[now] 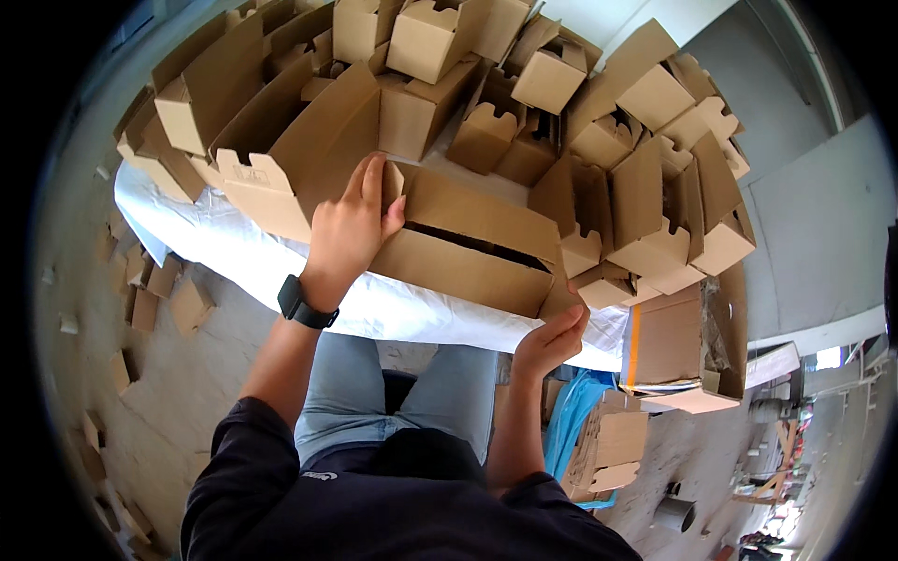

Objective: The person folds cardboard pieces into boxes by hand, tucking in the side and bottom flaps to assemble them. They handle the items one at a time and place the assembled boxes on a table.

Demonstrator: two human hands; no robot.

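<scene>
A long brown cardboard box (458, 271) lies in front of me at the table's near edge, with a dark narrow gap between its long panels. My left hand (351, 224), with a black watch on the wrist, grips the box's left end; its fingers press on a small upright end flap (394, 184). Around the right end my right hand (552, 341) is closed, thumb on the end panel, other fingers partly hidden behind it. Just left of my left hand stands a larger open carton (257, 192) with a notched end.
Open cardboard boxes (486, 131) crowd the table's far side and right, some stacked. White sheeting (412, 313) covers the table. At the right corner is a large carton (669, 341); below it are blue plastic (571, 421) and flattened cardboard (613, 449). Small cardboard pieces (192, 307) litter the floor at left.
</scene>
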